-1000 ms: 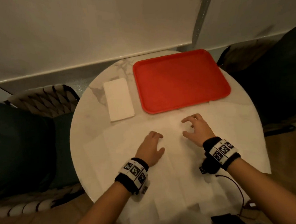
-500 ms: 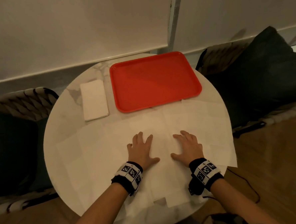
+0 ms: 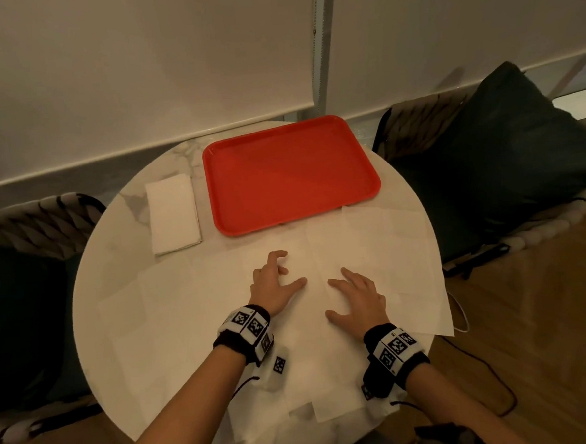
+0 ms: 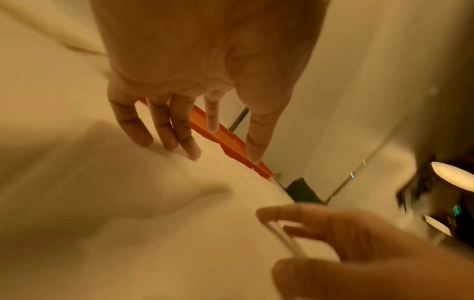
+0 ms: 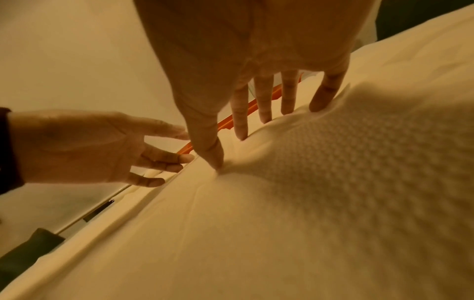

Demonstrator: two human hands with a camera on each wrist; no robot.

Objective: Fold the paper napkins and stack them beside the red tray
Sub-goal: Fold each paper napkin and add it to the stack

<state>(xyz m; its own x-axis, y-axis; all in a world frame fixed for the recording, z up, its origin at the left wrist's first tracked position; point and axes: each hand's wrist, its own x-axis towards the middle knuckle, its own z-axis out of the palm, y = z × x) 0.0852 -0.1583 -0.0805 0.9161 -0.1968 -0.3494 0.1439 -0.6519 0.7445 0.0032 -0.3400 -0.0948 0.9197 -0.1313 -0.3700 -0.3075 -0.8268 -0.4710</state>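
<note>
Stack (image 3: 173,213) of folded napkins is sitting near the table's (image 3: 92,268) far-left edge, just beside the tray's (image 3: 367,169) left rim, long axis running far-to-near, parallel to that rim.

Unfolded napkins (image 3: 173,308) are covering the near half of the table, overlapping, some hanging over the near and right edges. Their far margin is reaching the tray's near rim.

Left hand (image 3: 271,285) is resting on the sheets mid-table, fingers loosely bent, fingertips (image 4: 191,150) touching paper, gripping nothing. Right hand (image 3: 356,297) is lying just beside it, fingers spread and straight, fingertips (image 5: 318,105) pressing the paper so it's puckering ahead of them; holding nothing either.

Key relation: the sheet under both hands is lying straight ahead of the wrists, one seam running far-to-near between the hands. Its exact outline and long axis I can't tell — edges are blending with neighbouring sheets.

My read: the stack is lying far-left of the hands, so the left hand is nearer for placing; a fold across that seam would give a strip already pointing the way the stack does.
</note>
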